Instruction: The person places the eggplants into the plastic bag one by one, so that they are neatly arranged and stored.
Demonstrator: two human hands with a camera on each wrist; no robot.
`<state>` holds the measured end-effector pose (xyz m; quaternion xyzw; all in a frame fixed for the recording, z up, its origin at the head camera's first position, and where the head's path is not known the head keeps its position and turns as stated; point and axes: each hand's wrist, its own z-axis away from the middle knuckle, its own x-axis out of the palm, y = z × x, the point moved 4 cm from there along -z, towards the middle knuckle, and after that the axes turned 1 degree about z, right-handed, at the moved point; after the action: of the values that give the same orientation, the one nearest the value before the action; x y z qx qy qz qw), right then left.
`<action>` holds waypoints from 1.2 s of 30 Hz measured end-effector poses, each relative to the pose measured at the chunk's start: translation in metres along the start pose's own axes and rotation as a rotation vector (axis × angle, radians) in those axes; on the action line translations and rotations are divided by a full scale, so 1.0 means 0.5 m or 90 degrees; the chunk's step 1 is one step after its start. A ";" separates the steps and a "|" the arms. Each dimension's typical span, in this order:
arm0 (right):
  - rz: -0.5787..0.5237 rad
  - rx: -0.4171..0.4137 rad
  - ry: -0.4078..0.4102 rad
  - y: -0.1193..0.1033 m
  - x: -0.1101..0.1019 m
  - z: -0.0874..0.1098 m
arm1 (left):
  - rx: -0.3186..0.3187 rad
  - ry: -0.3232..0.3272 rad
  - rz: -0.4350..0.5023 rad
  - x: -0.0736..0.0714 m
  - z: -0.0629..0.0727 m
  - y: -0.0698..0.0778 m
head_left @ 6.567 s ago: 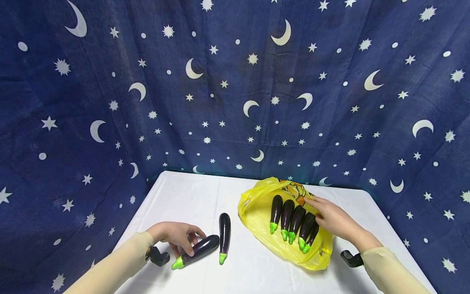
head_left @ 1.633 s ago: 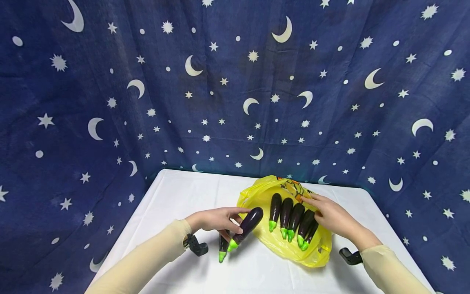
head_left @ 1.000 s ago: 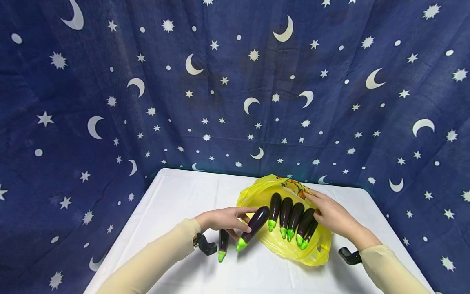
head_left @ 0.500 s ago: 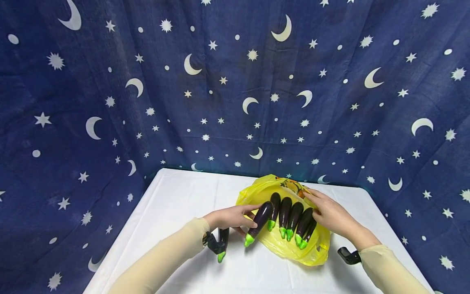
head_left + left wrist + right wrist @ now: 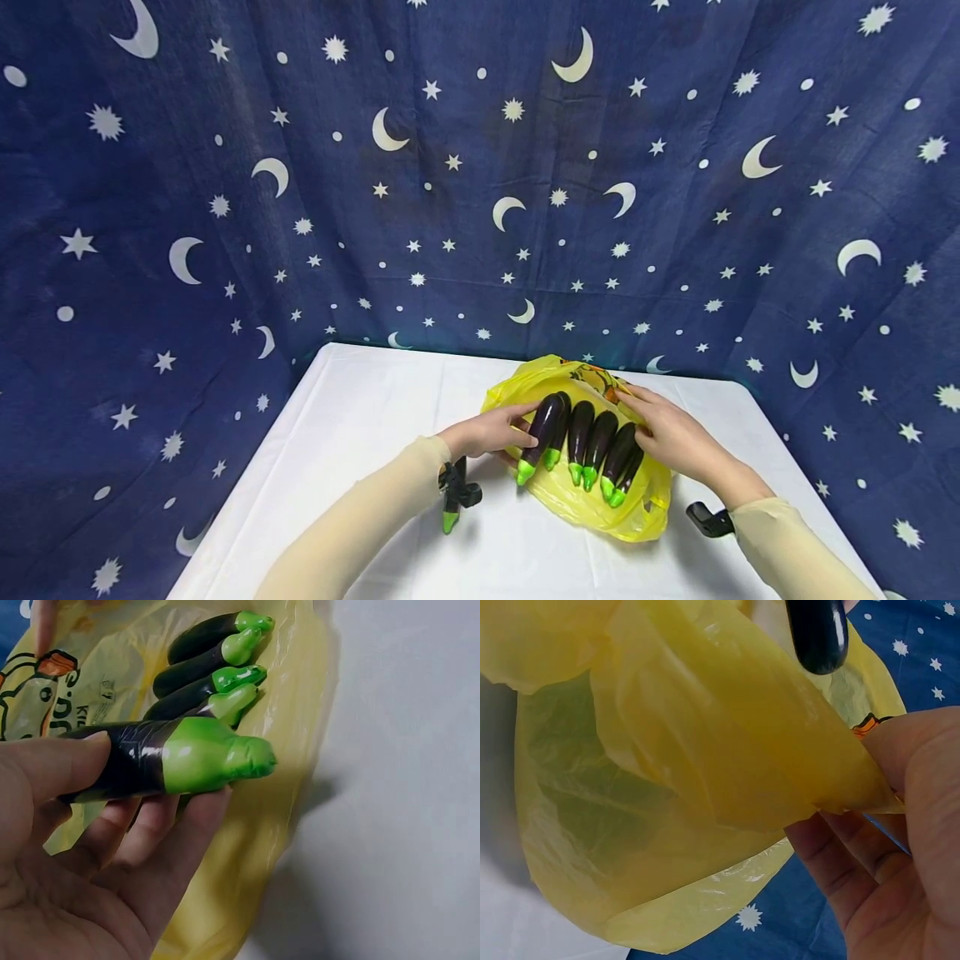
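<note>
My left hand (image 5: 491, 432) holds a dark purple eggplant (image 5: 542, 433) with a green stem end, thumb on top and fingers underneath in the left wrist view. It is over the left part of a yellow plastic bag (image 5: 592, 518), overlapping the leftmost of several eggplants (image 5: 600, 442) lying side by side there. My right hand (image 5: 678, 437) pinches the bag's far right edge between thumb and fingers, plain in the right wrist view, where the bag film (image 5: 675, 750) is lifted. Another eggplant (image 5: 450, 520) lies on the table left of the bag, mostly hidden by my left wrist.
A white-covered table (image 5: 375, 400) bears the bag. Behind it hangs a dark blue curtain (image 5: 450, 200) with white moons and stars. A black wrist camera (image 5: 459, 487) on my left arm sits just above the lone eggplant.
My left hand picked up an eggplant from the table's left side and carried it right over the bag, turning it more upright beside the row. The right hand keeps hold of the bag's edge.
</note>
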<state>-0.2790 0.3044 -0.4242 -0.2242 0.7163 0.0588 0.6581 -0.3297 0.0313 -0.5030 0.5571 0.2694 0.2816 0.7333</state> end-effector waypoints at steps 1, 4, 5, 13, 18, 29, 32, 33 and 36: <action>-0.001 0.000 0.000 -0.001 -0.001 0.000 | 0.002 0.003 0.005 0.002 -0.003 -0.001; -0.004 0.006 -0.005 -0.001 -0.002 0.001 | 0.006 0.013 0.020 0.008 -0.013 -0.004; -0.004 0.008 -0.006 -0.001 -0.002 0.001 | 0.006 0.016 0.023 0.010 -0.017 -0.006; -0.006 0.015 -0.013 -0.001 -0.001 -0.001 | 0.019 0.101 0.034 0.014 -0.043 -0.014; -0.002 0.013 -0.013 0.000 -0.001 -0.003 | 0.017 0.174 0.005 0.016 -0.054 -0.017; -0.005 0.011 -0.005 -0.004 -0.006 -0.003 | 0.011 0.296 -0.095 0.024 -0.073 -0.023; -0.003 0.012 -0.008 -0.005 -0.006 -0.003 | 0.004 0.318 -0.119 0.025 -0.079 -0.019; -0.002 0.013 -0.009 -0.004 -0.006 -0.004 | 0.002 0.323 -0.128 0.025 -0.081 -0.018; -0.003 0.009 -0.013 -0.005 -0.006 -0.004 | 0.005 0.334 -0.157 0.025 -0.089 -0.014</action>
<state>-0.2799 0.3022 -0.4208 -0.2205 0.7093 0.0543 0.6673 -0.3516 0.0683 -0.5211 0.4310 0.5167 0.3241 0.6650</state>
